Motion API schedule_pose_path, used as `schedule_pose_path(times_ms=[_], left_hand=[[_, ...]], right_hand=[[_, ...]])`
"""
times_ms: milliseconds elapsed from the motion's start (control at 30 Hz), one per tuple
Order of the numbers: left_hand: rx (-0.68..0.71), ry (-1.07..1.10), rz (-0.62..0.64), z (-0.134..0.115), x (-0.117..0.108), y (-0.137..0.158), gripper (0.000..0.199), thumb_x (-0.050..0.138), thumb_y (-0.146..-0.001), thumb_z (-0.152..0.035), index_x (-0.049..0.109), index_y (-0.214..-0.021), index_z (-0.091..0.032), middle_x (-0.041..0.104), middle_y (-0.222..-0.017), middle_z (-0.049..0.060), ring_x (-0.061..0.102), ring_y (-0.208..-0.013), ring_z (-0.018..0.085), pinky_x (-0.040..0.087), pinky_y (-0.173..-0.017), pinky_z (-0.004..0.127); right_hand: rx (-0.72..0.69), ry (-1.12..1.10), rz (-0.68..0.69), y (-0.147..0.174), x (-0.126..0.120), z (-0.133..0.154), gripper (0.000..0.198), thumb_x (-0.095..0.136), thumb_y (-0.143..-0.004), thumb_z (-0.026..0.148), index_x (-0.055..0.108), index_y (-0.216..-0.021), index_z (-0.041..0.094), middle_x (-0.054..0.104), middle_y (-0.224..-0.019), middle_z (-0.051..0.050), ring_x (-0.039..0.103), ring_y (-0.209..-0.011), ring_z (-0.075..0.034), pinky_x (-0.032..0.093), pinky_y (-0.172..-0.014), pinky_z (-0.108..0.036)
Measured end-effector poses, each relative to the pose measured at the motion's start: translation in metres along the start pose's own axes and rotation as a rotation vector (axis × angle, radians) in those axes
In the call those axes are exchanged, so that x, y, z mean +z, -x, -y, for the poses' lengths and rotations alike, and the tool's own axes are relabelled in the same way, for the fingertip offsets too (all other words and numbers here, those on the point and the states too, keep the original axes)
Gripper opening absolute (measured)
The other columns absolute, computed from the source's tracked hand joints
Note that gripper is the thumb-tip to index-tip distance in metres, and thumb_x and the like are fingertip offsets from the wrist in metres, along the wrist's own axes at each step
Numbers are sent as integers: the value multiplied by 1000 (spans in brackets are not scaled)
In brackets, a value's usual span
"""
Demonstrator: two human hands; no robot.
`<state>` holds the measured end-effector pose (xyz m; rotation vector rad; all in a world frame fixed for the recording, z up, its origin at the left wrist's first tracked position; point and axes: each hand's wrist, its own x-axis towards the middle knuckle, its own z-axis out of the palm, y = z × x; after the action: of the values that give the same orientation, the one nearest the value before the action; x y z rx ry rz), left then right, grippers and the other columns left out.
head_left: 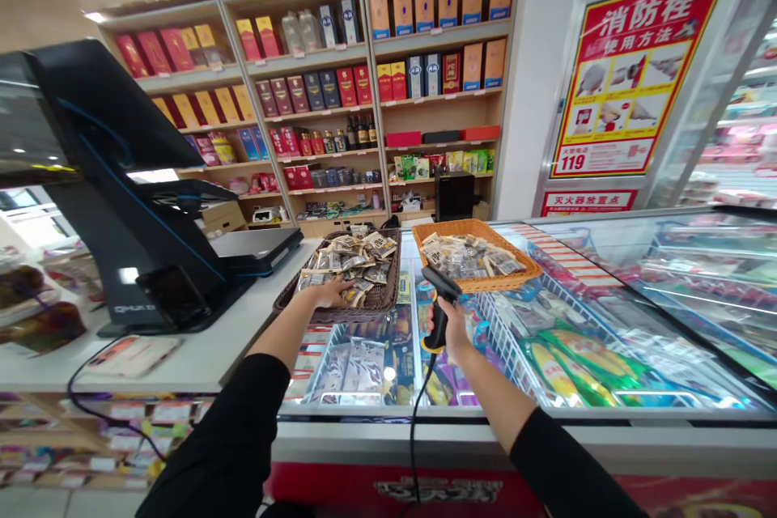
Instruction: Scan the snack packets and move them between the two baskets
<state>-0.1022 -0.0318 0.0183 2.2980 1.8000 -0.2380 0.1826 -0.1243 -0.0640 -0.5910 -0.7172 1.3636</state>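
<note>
Head view: my right grip (449, 324) is wrapped around the scanner (442, 285), its cord (413, 429) hanging over the freezer (340, 441), the orange basket (486, 285) just beyond it. My left grip (333, 293) reaches into the dark basket (384, 298) from its near side, touching the packets (358, 251); I cannot tell whether it is spread or pinching one. The packets lie heaped under and beyond that grip, left of the scanner.

Left hand (331, 293): 7 o'clock; fingertips partly lost among packets (349, 252), grip unclear.
Scanner (442, 283): 5 o'clock; handle partly covered by right hand (454, 330).
Cable (413, 425): lower end lost, 6 o'clock.
Monitor (121, 101): 9 o'clock; cropped by left edge.
Sleeves (227, 429): cropped by bottom edge, 7 and 5 o'clock.
Far-right shelves (737, 133): contents blurred, 3 o'clock.
</note>
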Motion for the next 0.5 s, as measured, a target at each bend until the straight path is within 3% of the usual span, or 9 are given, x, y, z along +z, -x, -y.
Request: schedule_pose_path(times_ms=[67,167,233,333,400,500], left_hand=[[54,56,-43,-1,2,-1,90,71,-61,-40,38,-144,-26,26,-154,10,26,-140,34,30,-109,39],[109,245,-239,-1,5,1,96,73,-58,-37,37,-145,-22,42,-146,10,41,-132,29,34,-106,33],[61,416,-401,-1,6,3,89,72,-61,-39,41,-142,-20,57,-133,9,53,-122,27,40,-100,32],[-112,555,-560,1,7,7,63,66,-70,-44,59,-127,-18,71,-105,9,64,-102,25,47,-87,31],[-127,531,-518,0,6,10,51,67,-69,-46,69,-113,-20,74,-96,8,66,-95,25,48,-83,29],[18,402,-336,-8,5,12,49,80,-52,-37,74,-100,-27,73,-104,3,63,-102,27,45,-87,27]], right_hand=[[12,-22,-7,0,1,0,39,72,-63,47,51,-82,21,53,-51,6,45,-34,-10,35,-33,-22],[13,-30,1,0,2,-2,37,71,-65,46,52,-82,21,54,-51,5,45,-35,-10,35,-34,-22],[15,-30,16,0,2,-3,35,70,-66,46,52,-83,21,55,-51,5,45,-35,-10,35,-35,-22],[19,-18,43,1,1,-3,35,70,-66,46,52,-83,20,54,-51,5,45,-35,-10,36,-35,-22],[23,-7,44,1,1,-2,36,70,-65,47,53,-82,20,54,-50,5,45,-34,-10,36,-34,-22],[36,2,22,2,1,1,38,71,-63,48,53,-81,20,54,-50,5,45,-34,-10,35,-34,-22]])
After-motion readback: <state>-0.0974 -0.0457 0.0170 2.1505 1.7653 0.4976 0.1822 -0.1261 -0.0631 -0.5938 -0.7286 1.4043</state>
